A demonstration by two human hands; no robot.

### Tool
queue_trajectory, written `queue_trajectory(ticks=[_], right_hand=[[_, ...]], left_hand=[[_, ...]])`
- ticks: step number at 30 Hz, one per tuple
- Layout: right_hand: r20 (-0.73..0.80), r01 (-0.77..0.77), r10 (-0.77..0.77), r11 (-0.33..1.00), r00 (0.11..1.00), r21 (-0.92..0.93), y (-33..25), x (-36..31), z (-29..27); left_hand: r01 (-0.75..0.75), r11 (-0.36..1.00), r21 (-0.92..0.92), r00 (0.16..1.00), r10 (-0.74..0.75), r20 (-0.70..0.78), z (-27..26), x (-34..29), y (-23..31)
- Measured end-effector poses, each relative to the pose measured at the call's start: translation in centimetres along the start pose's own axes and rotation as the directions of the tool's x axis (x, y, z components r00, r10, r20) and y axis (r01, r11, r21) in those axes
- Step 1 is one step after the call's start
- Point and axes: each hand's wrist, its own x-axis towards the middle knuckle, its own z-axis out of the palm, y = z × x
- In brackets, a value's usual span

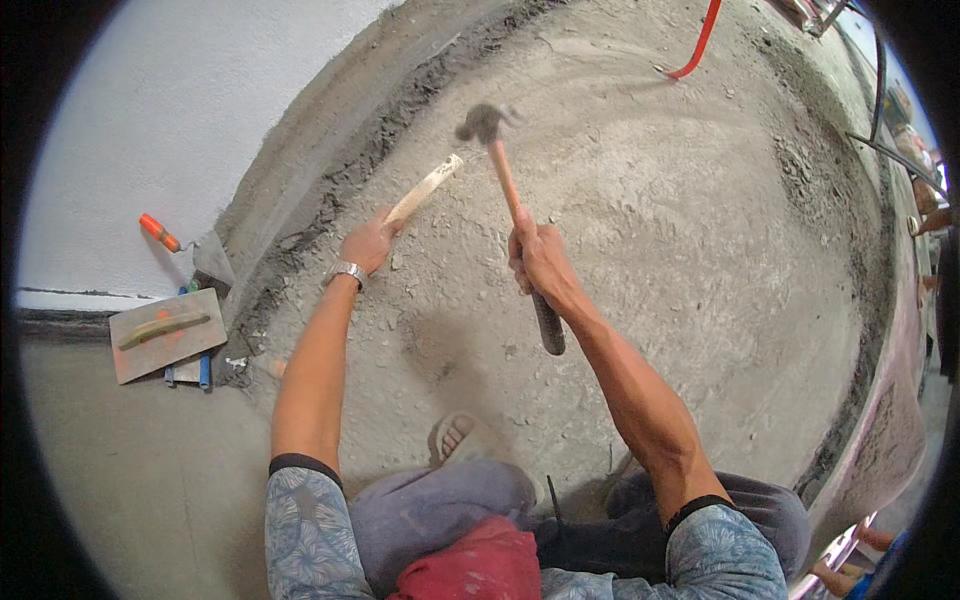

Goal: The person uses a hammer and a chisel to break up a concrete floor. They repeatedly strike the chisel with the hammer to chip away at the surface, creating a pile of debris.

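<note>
Right-hand grip: The right hand (540,255) was clamped round the shaft of a hammer (505,180), well below its head, probably for swing.
Left-hand grip: The left hand (370,243) was closed on a pale flat stick (425,190), its far end left free near the hammer head.
Float: A rectangular float (168,335) lay handle up, perhaps for easy pickup; it partly hid blue items (205,370).
Hammer head: Blurred; ground contact could not be told.
Red bar: The bar (697,40) was cut off above.

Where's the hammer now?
In the head view, the hammer is near centre, in the right hand, right of the pale strip in the left hand.
</note>
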Motion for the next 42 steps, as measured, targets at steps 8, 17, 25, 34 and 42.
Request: queue_trajectory(ticks=[8,17,25,34,42], right_hand=[[-0.251,0.415,-0.415,0.908,0.875,-0.053,1.2,-0.4,2.3],[-0.062,0.257,-0.262,0.963,0.963,-0.077,0.3,0.7,1.4],[-0.04,-0.182,0.181,0.983,0.983,-0.036,3.0,1.9,0.3],[-0.166,0.426,-0.409,0.901,0.897,0.083,-1.3,-2.0,-1.5],[-0.092,-0.206,0.198,0.975,0.976,-0.085,2.7,0.1,-1.6]], left_hand=[[0.026,0.999,-0.021,0.999,-0.025,0.035,-1.3,-1.0,3.4],[0.024,0.999,-0.03,0.999,-0.023,0.04,-1.1,-0.6,2.8],[0.059,0.994,0.09,0.991,-0.07,0.118,-3.6,-0.7,4.7],[-0.102,0.995,-0.014,0.994,0.101,-0.047,-0.8,-0.6,2.8],[0.006,0.994,0.107,0.991,-0.021,0.134,-2.0,-1.0,5.4]])
